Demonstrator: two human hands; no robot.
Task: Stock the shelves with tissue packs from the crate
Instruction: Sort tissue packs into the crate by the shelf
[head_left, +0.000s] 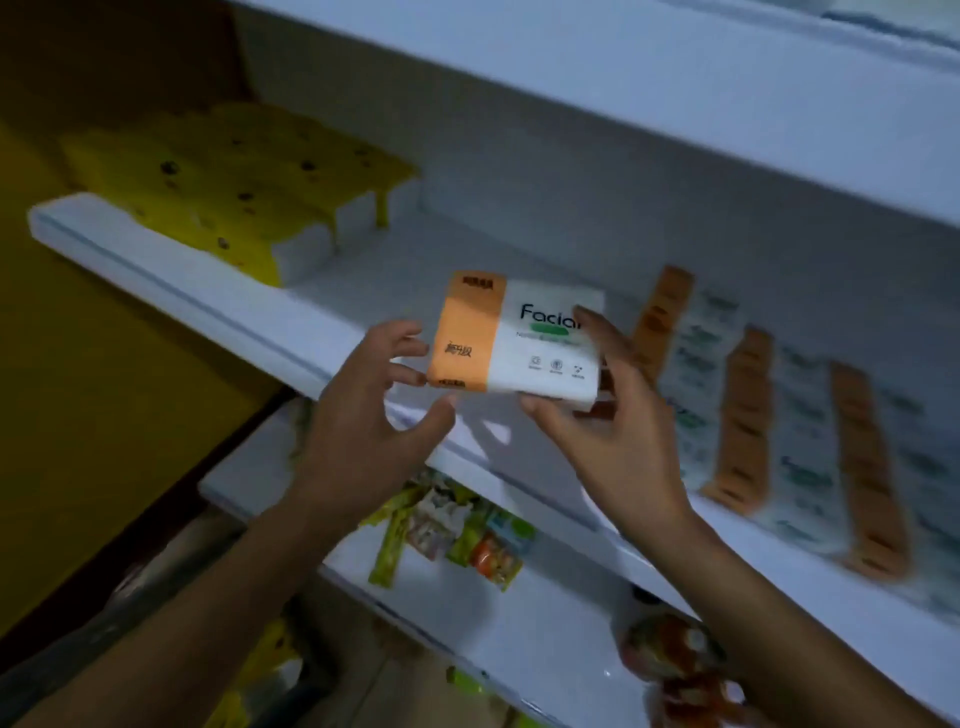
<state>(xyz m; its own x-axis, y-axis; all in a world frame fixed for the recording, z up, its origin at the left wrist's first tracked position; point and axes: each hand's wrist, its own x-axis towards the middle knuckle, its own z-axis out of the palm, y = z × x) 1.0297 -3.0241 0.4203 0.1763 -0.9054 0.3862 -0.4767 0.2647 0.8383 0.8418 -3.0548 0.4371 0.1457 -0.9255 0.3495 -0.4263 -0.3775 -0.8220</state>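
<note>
Two hands, left hand and right hand gripping tissue pack — "Facial" label

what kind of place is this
Probably a small shop: white retail shelves, rows of identical orange-and-white tissue packs stocked on one, and snack packets on the shelf below.

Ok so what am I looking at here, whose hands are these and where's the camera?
There is no machine: a camera worn on a person's head looks down at their two bare hands. The right hand grips an orange-and-white tissue pack over a white shelf; the left hand has its fingers at the pack's orange end, grip unclear. Matching packs sit in a row to the right, yellow packs lie to the left, and snack packets are on the lower shelf.
</note>
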